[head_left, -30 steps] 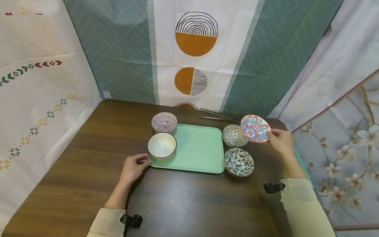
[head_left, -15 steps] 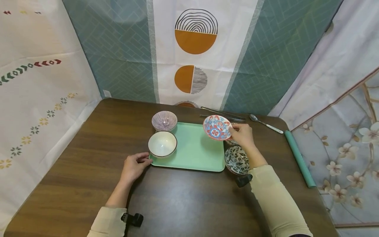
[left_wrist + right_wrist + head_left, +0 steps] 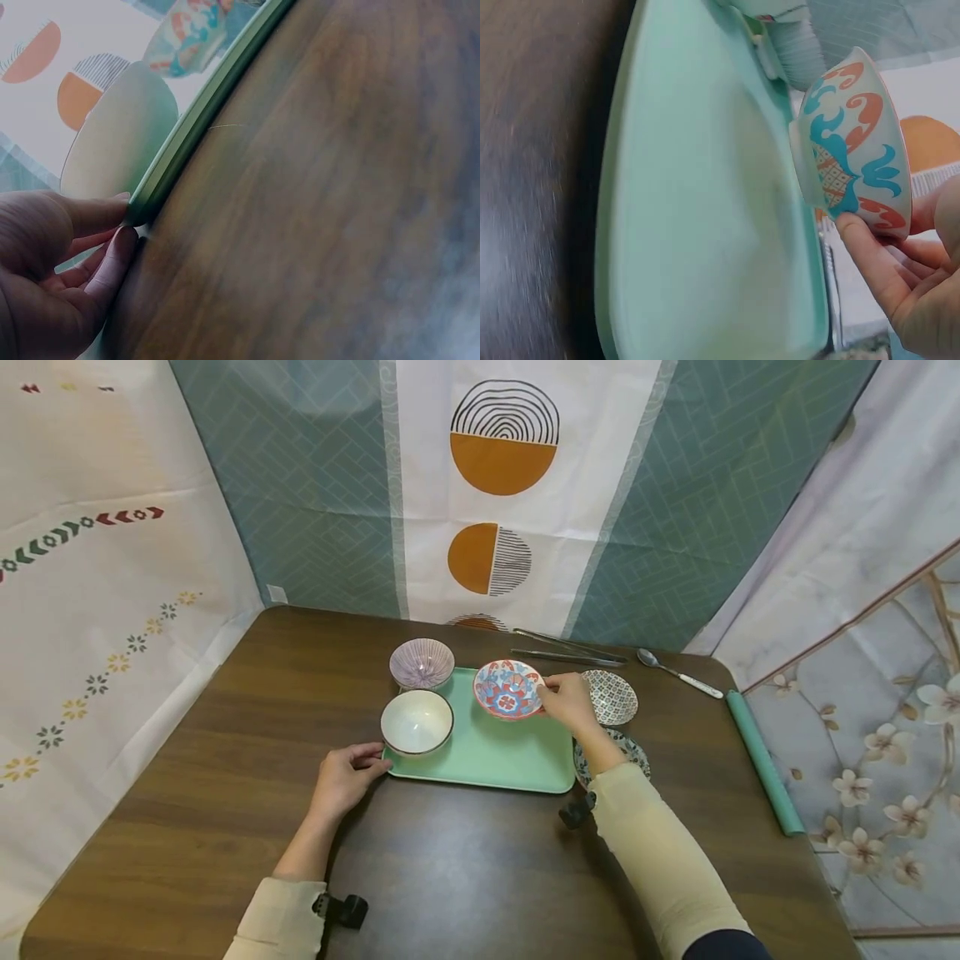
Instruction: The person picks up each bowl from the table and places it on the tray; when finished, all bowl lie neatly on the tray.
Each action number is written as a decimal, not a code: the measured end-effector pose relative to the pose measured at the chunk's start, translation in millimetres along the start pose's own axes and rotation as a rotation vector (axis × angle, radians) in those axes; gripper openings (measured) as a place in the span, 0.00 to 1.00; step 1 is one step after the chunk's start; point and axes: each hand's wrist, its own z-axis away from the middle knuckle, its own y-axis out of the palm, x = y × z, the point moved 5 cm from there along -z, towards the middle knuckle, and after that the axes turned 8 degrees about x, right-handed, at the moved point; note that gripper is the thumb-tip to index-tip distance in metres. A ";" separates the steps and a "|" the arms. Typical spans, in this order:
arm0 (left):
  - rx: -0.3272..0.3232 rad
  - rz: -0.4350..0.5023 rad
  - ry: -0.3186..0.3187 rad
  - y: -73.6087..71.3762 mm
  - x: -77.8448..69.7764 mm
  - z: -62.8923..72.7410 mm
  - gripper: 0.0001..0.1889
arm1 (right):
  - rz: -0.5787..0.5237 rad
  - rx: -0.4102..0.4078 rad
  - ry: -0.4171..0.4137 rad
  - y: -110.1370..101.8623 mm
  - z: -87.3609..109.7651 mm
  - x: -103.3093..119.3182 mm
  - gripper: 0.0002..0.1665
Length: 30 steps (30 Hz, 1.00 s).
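Observation:
My right hand (image 3: 570,700) pinches the rim of a red, blue and white patterned bowl (image 3: 508,689) over the light green tray (image 3: 517,756). In the right wrist view the bowl (image 3: 859,150) is tilted on its side, thumb against its outer wall. My left hand (image 3: 343,783) grips the tray's near left corner between thumb and fingers; the left wrist view shows the fingertips at the tray's edge (image 3: 176,146). Close to that hand, a white bowl with a dark rim (image 3: 417,722) stands on the tray's left part. Behind it is a purple-striped bowl (image 3: 422,664).
Right of the tray are a lattice-patterned bowl (image 3: 613,697) and a floral bowl (image 3: 630,753), the latter partly hidden by my right arm. Long metal tongs (image 3: 570,647) and a spoon (image 3: 678,677) lie behind. A green roll (image 3: 765,764) lies along the table's right edge.
My right hand has carried the red and blue bowl leftward, from above the lattice-patterned bowl to over the tray. The spoon and green roll have come into sight. The left hand stays at the tray corner.

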 end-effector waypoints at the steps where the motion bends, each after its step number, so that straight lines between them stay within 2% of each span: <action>1: 0.000 0.000 0.004 0.1 -0.5 -0.1 0.16 | 0.008 0.005 0.000 3.1 -1.7 1.1 0.18; 6: -0.002 0.005 0.006 -0.9 -2.0 0.6 0.16 | 0.058 0.039 0.009 18.6 -9.0 2.6 0.17; 14: -0.003 0.002 0.004 -2.0 -2.4 2.2 0.16 | 0.151 0.058 -0.027 34.2 -10.6 6.5 0.14; 24: -0.008 0.004 0.011 -2.0 -0.8 0.5 0.16 | 0.240 0.112 -0.038 33.9 -9.7 11.5 0.14; 30: -0.004 0.006 0.009 -1.1 -0.8 0.7 0.16 | 0.211 0.122 0.007 25.5 -3.4 10.2 0.21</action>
